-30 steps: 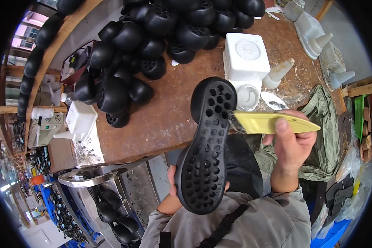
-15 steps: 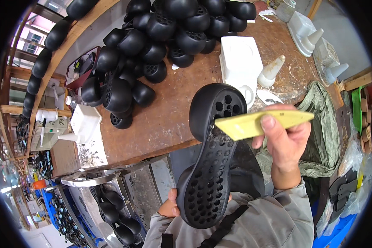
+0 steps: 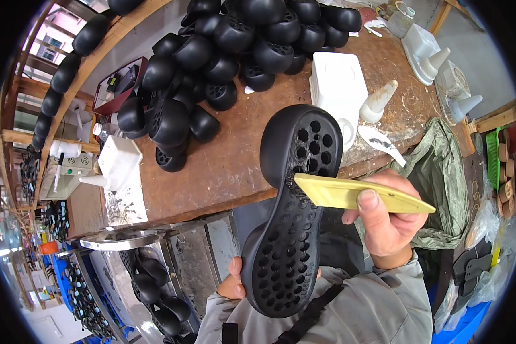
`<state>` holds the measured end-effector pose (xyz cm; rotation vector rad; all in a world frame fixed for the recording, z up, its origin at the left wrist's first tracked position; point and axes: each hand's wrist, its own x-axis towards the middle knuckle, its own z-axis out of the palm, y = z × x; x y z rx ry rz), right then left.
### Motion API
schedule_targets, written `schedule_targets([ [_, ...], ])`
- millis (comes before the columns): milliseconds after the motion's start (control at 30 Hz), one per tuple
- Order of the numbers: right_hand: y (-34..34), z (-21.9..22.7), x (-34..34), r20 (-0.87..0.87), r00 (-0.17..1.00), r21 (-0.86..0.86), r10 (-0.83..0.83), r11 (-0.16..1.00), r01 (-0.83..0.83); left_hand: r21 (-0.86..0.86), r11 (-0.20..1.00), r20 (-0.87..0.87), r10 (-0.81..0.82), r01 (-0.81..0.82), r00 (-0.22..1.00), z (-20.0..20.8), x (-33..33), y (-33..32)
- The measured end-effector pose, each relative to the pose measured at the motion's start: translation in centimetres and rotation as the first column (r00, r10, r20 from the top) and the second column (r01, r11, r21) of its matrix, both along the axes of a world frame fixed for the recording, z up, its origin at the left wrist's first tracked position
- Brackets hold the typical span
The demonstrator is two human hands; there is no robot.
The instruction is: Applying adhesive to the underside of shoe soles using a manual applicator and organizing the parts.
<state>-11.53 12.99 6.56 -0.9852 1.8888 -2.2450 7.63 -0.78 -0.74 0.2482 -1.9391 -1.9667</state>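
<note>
My left hand grips the lower end of a black shoe sole, with fingertips showing at both edges and the rest hidden behind it. The sole stands on end, its hole-studded face toward me and its thick heel at the top. In my right hand is a flat yellow-handled brush, pinched between thumb and fingers. Its short dark bristles touch the sole just below the heel holes, where the surface looks wet and streaked.
A heap of black soles covers the back of the brown worktable. White plastic bottles, a cone nozzle and a white spoon-shaped piece stand to the right. Green crumpled sheeting hangs at the table's right edge.
The brush has shifted slightly down and left on the sole, and its handle end has swung lower. My right hand moved down with it. My left hand keeps its hold.
</note>
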Motion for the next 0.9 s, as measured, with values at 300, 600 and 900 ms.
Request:
schedule_targets([
  [300,0.4,-0.5,1.8,-0.153,0.987,0.144,0.045,0.989,-0.023,0.293,0.955,0.019,-0.060,0.051,0.998,0.6,-2.0,-0.4],
  [600,-0.4,-0.9,4.3,-0.162,0.985,0.114,0.061,0.993,-0.043,0.547,0.834,0.004,-0.085,0.069,0.996,1.4,-3.0,0.6],
  [900,-0.4,-0.6,5.6,-0.212,0.972,0.141,0.104,0.987,-0.075,0.763,0.636,-0.059,-0.112,0.117,0.992,2.4,-1.3,0.4],
])
